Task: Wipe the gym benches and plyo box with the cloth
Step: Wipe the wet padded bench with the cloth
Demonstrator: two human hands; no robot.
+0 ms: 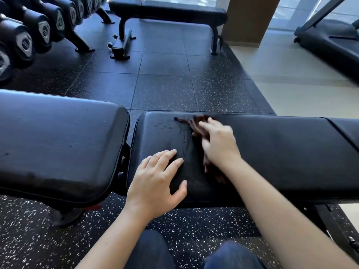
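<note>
Starting at the fingertips: the right fingers lie pretty flat on the cloth, pressing it down rather than bunching it, though they're blurry so I wouldn't swear there's no pinch. The cloth is dark reddish-brown and sits on the pad toward its far edge, with more of it trailing under the right hand back to the wrist. The left fingers are spread and straight, and the left hand is flat on the pad's near edge holding nothing, looks like bracing. There are streaks on the pad just left of the cloth, can't tell if wet or scuffed. The seat is just left of the pad across a gap. Another bench is well beyond the pad, dumbbells beyond and left, treadmill beyond and right. No plyo box in view. What could go wrong, my guess: a flat palm could slide off the cloth and leave it behind, or the loose tail could drop into that gap. Leaning on the left hand so near the edge could let it slip off. Writing: the dumbbell ends have a hexagon-ish badge, too small to read, nothing legible elsewhere.
</note>
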